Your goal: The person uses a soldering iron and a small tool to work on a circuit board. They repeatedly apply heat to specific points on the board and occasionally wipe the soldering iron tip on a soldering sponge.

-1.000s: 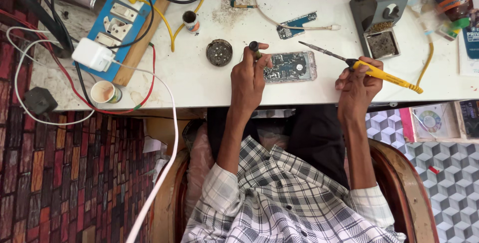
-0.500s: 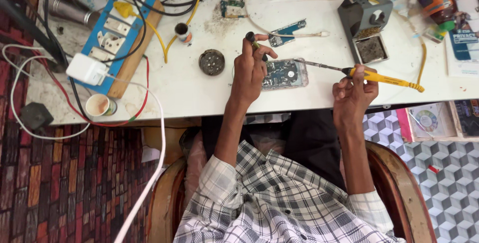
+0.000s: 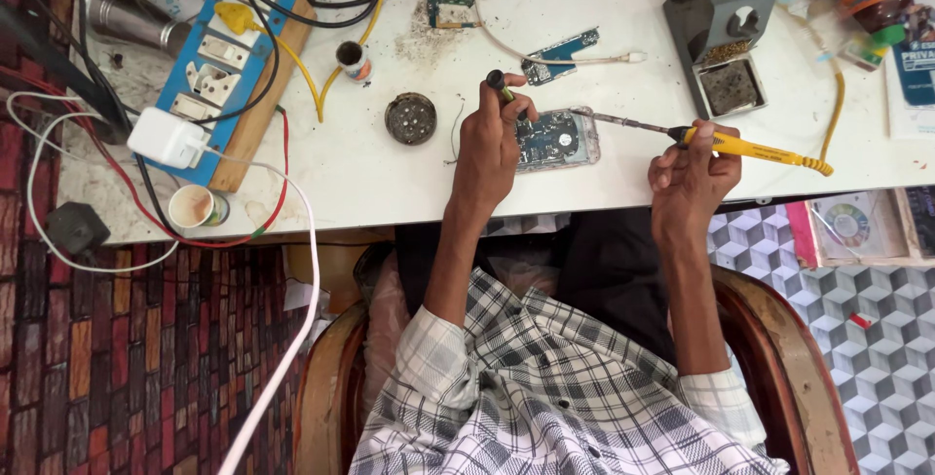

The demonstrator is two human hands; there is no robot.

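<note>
Near, centre frame: right hand (image 3: 693, 168) clenched on yellow soldering iron (image 3: 750, 149), tip toward opened phone (image 3: 555, 139) mid-desk (image 3: 390, 173); left hand (image 3: 487, 144), grasping a dark slim tool (image 3: 500, 85), steadies the phone; best kept braced, touches brief; far, upper right: grey iron stand (image 3: 726, 37); upper left: blue socket board (image 3: 229, 56).

Soldering iron (image 3: 721, 142) tip now off the phone board (image 3: 553, 139).
</note>
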